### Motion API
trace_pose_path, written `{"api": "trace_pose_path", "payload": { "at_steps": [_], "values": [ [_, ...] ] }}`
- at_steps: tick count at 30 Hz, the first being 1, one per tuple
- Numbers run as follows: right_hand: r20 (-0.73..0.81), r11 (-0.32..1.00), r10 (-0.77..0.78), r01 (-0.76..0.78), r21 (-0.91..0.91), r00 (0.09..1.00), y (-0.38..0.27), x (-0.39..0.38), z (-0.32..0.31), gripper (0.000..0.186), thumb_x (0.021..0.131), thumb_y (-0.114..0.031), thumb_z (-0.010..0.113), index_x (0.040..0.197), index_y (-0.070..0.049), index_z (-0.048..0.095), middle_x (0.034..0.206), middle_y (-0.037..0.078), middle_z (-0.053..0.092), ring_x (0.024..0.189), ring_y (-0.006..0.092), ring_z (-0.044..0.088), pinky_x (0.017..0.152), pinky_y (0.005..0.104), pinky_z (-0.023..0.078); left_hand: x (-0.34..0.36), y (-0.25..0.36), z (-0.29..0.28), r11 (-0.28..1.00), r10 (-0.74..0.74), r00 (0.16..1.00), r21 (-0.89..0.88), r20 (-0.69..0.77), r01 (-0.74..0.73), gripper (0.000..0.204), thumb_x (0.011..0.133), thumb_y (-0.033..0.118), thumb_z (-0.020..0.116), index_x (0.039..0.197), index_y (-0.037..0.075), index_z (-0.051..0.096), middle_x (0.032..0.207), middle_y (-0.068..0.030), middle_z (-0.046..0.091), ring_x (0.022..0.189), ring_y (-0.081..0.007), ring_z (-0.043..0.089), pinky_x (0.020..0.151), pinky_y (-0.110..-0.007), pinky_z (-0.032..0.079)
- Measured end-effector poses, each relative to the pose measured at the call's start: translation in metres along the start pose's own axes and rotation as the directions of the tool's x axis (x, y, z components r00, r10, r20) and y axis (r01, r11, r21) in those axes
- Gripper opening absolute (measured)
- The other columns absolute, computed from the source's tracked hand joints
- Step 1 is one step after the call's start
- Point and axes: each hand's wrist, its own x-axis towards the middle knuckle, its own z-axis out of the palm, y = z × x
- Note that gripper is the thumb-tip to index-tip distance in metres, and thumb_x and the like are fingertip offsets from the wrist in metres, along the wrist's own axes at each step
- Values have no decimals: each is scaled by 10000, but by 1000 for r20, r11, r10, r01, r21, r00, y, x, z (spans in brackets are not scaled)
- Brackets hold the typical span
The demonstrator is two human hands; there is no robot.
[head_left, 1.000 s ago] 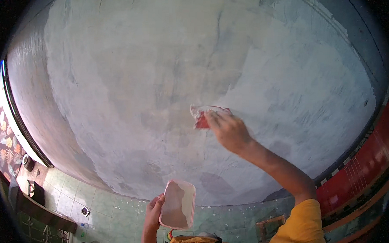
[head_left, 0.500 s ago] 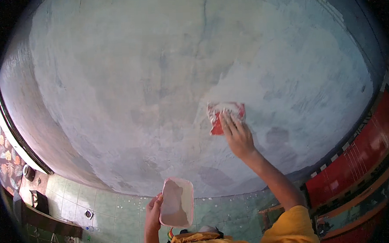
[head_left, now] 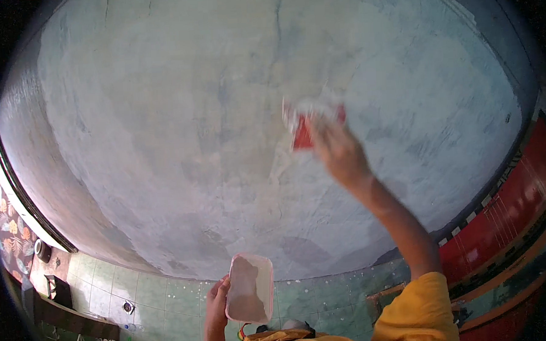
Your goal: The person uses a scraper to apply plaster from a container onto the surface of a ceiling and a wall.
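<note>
My right hand [head_left: 339, 149] presses a red plastic putty spreader [head_left: 302, 134] against the wall [head_left: 162, 139]. White paste is smeared over the spreader's upper part, and motion blurs both it and the fingers. The wall carries uneven pale grey and whitish patches, with dark streaks above and left of the spreader. Low in front of me, my left hand [head_left: 216, 300] grips the left side of a pinkish rectangular plastic tub [head_left: 270, 292]. Inside the tub, greyish paste [head_left: 246, 290] covers the left part of the bottom.
Green floor tiles [head_left: 181, 305] with white specks run along the wall's foot. Right of me stands a red panel [head_left: 500, 203] with wooden rails. At the left are a dark box-like object [head_left: 59, 291], a small round floor fitting [head_left: 128, 307] and a flower-patterned surface [head_left: 10, 224].
My right hand has swept the spreader upward along the wall, with the forearm reaching higher. The left hand and tub have stayed almost in place.
</note>
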Motion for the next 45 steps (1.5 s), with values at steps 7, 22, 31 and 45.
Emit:
{"api": "trace_pose_path", "payload": {
  "at_steps": [7, 22, 31, 45],
  "values": [
    [12, 951, 148, -146, 272, 989, 22, 13, -46, 412, 886, -10, 596, 1297, -8, 616, 1201, 184, 690, 1082, 321, 686, 960, 425, 540, -8, 12, -3, 1000, 3, 1000, -2, -13, -4, 513, 981, 321, 629, 1310, -70, 587, 1177, -116, 669, 1069, -182, 623, 897, -309, 498],
    [65, 924, 127, -142, 356, 990, 9, -18, -29, 366, 892, -1, 588, 1256, -6, 635, 1123, 189, 713, 1017, 313, 701, 915, 411, 555, -3, 12, 7, 999, -34, 999, -31, -27, 33, 473, 985, 314, 638, 1273, -60, 614, 1105, -88, 683, 1001, -146, 631, 856, -286, 502],
    [16, 998, 64, -64, 7, 998, 8, -12, -5, 503, 905, -70, 602, 1386, 48, 510, 1330, 227, 614, 1229, 336, 601, 999, 414, 519, 3, -2, 5, 999, 17, 1000, -47, 19, -16, 480, 976, 328, 657, 1264, -55, 626, 1130, -76, 671, 1004, -148, 622, 869, -286, 493],
    [-3, 982, 189, -189, -20, 982, 19, 12, -9, 525, 901, -38, 591, 1411, 29, 489, 1429, 205, 538, 1316, 332, 529, 1009, 434, 504, 8, -2, 0, 1000, -27, 999, 15, 19, 26, 523, 995, 318, 622, 1337, -73, 561, 1197, -107, 660, 1075, -175, 623, 911, -294, 493]
  ]
}}
